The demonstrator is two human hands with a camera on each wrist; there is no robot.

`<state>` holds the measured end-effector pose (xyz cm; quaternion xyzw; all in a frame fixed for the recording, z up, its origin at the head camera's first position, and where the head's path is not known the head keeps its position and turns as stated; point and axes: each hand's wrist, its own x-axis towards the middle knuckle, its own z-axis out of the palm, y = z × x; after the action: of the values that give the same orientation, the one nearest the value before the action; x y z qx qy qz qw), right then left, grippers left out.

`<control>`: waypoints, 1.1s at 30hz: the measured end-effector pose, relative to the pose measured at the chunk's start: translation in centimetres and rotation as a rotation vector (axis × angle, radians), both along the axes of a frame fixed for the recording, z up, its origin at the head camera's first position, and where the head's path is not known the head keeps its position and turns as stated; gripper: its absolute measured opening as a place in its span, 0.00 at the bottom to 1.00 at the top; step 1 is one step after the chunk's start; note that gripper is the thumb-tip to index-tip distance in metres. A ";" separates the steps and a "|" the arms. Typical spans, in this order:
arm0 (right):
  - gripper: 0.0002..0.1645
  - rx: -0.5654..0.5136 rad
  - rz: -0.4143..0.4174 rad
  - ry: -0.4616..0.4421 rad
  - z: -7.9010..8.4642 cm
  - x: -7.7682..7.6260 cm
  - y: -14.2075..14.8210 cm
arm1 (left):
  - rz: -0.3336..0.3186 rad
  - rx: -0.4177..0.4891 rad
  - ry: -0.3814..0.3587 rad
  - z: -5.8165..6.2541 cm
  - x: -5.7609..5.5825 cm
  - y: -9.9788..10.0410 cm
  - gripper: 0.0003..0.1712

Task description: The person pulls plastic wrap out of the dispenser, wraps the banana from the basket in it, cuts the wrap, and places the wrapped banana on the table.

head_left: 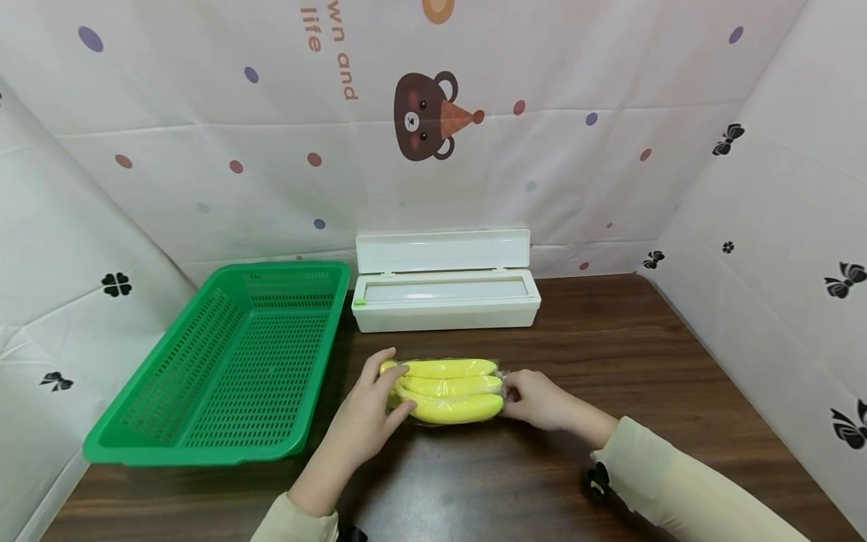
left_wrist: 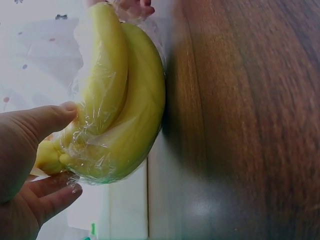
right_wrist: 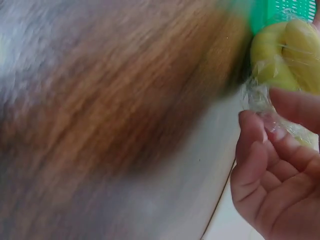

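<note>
A bunch of three yellow bananas point(head_left: 450, 387), wrapped in clear cling film point(right_wrist: 258, 98), is in the middle of the head view. At its stem end, my left hand point(head_left: 368, 412) holds the bunch, thumb on the near side and fingers on the far side. In the left wrist view, the film looks wrinkled and pulled snug over the fruit. My right hand point(head_left: 539, 400) pinches bunched film at the tips of the bananas, as the right wrist view shows closely. Some of its fingertips are hidden in the head view.
A green perforated basket point(head_left: 320, 380) stands left of the bananas. Behind them, a white cling film dispenser point(head_left: 443, 315) has its lid raised. All rest on a dark wooden table point(head_left: 609, 339), with patterned white cloth behind and at both sides.
</note>
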<state>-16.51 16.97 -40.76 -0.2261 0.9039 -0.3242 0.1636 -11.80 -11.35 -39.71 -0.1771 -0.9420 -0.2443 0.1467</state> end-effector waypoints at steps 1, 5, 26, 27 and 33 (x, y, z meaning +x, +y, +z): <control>0.06 -0.017 -0.022 -0.003 0.0 0.0 0.0 | -0.001 0.001 -0.001 0.0 0.0 0.0 0.27; 0.02 -0.122 -0.099 -0.067 -0.1 -0.1 -0.2 | -0.004 0.009 -0.010 0.0 0.0 0.0 0.23; 0.36 -0.546 -0.287 -0.620 1.3 0.0 0.3 | -0.005 0.013 -0.029 0.0 -0.1 0.0 0.22; 0.37 -0.549 -0.297 -0.625 1.2 0.0 0.3 | -0.005 0.011 -0.030 0.0 -0.1 0.0 0.22; 0.27 -0.583 -0.325 -0.629 0.8 -0.2 0.3 | -0.017 0.012 -0.029 -0.1 -0.1 0.1 0.21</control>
<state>-16.73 17.28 -39.97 -0.0085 0.7052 -0.6392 0.3067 -11.86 -11.28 -39.77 -0.1806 -0.9411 -0.2535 0.1320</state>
